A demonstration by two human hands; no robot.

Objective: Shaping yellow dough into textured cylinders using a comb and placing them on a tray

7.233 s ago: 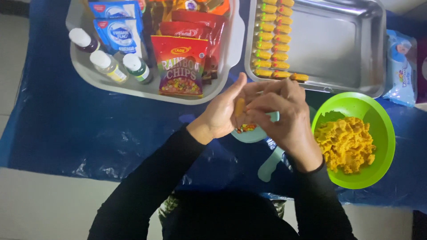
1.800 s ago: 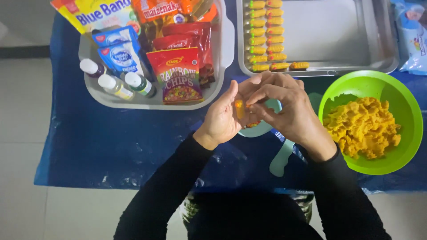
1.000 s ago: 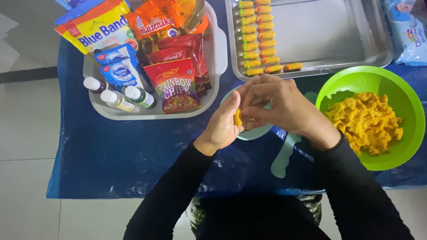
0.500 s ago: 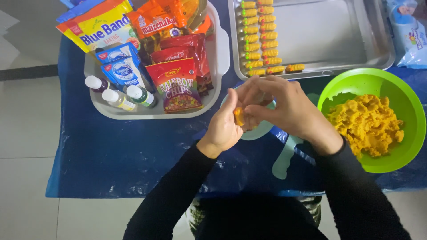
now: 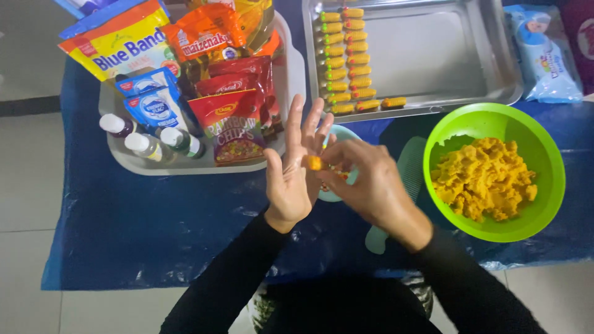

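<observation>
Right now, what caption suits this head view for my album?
Two hands, left hand and right hand, shape an orange dough piece beside a green bowl.

Blue sheet carries tub, tray, bowl.

Grey tub and green bowl flank open blue sheet.

Sheet is covering the floor. On it, at far left, a tub is holding packets behind and bottles at its left front. Right of the tub, a tray is carrying rolls in two columns along its left side. In front of the tray, a bowl is holding dough. Between tub and bowl, left hand and right hand are meeting around a piece, above a small dish.
</observation>
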